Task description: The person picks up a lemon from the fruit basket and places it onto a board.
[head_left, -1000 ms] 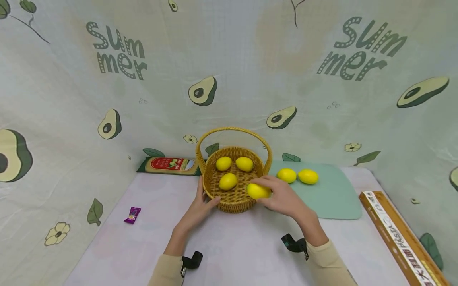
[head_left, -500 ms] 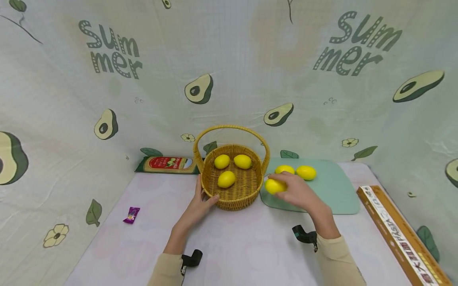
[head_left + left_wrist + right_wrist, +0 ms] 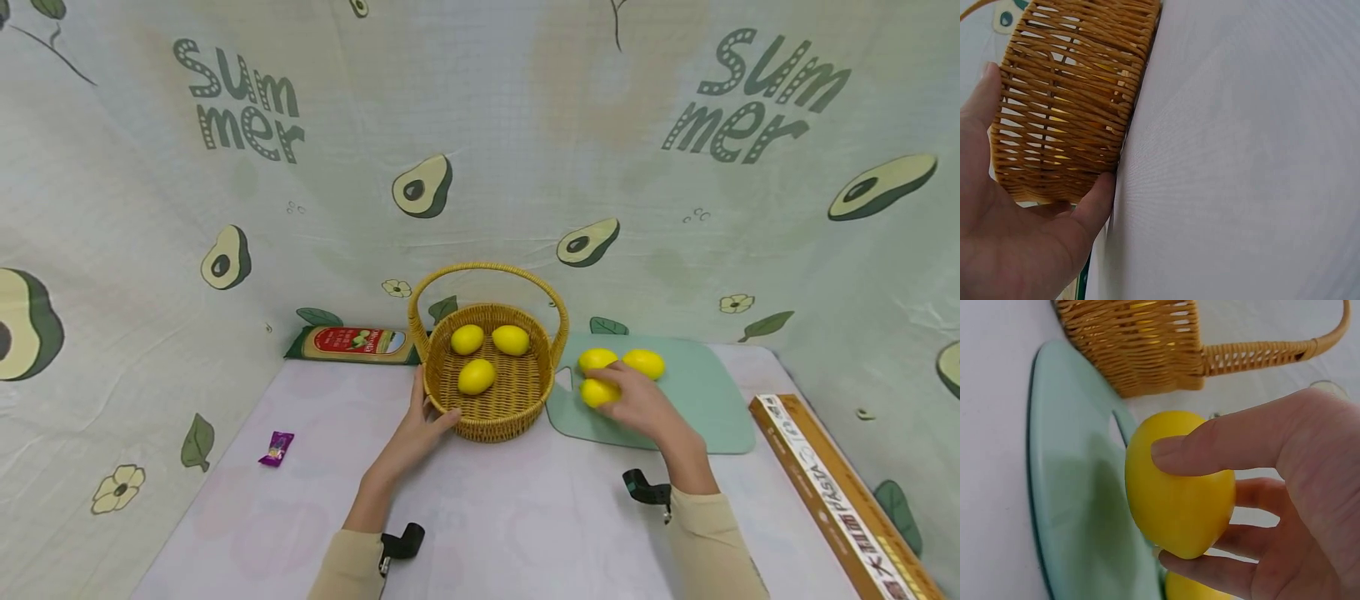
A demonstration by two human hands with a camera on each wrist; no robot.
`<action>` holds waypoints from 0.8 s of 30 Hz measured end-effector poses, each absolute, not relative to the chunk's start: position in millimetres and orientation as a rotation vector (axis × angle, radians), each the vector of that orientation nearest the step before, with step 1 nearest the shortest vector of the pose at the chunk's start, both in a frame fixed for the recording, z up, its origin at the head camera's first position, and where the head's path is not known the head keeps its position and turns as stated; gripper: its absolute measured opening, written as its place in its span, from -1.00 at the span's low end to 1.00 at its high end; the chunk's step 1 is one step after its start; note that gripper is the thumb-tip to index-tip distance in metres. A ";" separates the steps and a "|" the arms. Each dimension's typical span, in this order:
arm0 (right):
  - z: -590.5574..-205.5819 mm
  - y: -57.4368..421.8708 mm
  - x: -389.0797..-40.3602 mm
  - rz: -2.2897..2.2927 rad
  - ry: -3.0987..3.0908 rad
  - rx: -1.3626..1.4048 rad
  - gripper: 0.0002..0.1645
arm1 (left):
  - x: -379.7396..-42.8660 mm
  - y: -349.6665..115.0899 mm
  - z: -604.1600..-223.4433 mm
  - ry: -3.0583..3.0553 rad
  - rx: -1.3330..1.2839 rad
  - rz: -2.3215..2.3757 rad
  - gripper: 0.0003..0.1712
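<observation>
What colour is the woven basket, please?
The basket is golden brown, clearest in the left wrist view.

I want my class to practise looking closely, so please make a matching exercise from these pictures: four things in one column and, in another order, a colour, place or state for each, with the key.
Things:
1. Left hand
2. Board
3. Right hand
4. Packet

Descriptions:
A. Holding a yellow lemon between thumb and fingers
B. Purple, lying to the left of the basket in the head view
C. Touching the basket
D. Pale green and flat

Right pairs: 1-C, 2-D, 3-A, 4-B
</observation>
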State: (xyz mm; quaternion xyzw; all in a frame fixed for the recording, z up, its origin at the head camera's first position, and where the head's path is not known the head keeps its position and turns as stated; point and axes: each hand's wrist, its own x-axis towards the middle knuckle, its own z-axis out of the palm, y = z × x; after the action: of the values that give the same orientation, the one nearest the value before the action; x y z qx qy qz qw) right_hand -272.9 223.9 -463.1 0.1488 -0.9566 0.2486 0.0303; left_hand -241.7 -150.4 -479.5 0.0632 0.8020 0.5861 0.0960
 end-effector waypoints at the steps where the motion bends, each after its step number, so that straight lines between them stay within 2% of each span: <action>1: -465.2 224.5 -273.6 0.766 -2.945 0.463 -0.37 | -241.7 -150.5 -479.7 2.376 0.186 1.737 0.17; 12: -476.2 227.3 -278.6 0.799 -2.925 0.452 -0.32 | -240.7 -149.7 -478.7 2.393 0.178 1.719 0.20; 24: -475.6 224.2 -280.4 0.774 -2.870 0.426 -0.38 | -241.1 -150.2 -479.4 2.390 0.193 1.727 0.18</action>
State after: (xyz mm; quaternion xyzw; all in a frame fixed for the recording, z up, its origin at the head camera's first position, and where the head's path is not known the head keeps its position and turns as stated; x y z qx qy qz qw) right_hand -280.4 224.2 -475.6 0.1414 -0.9534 0.2573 0.0695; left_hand -241.1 -150.2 -479.4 0.0652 0.8053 0.5819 0.0932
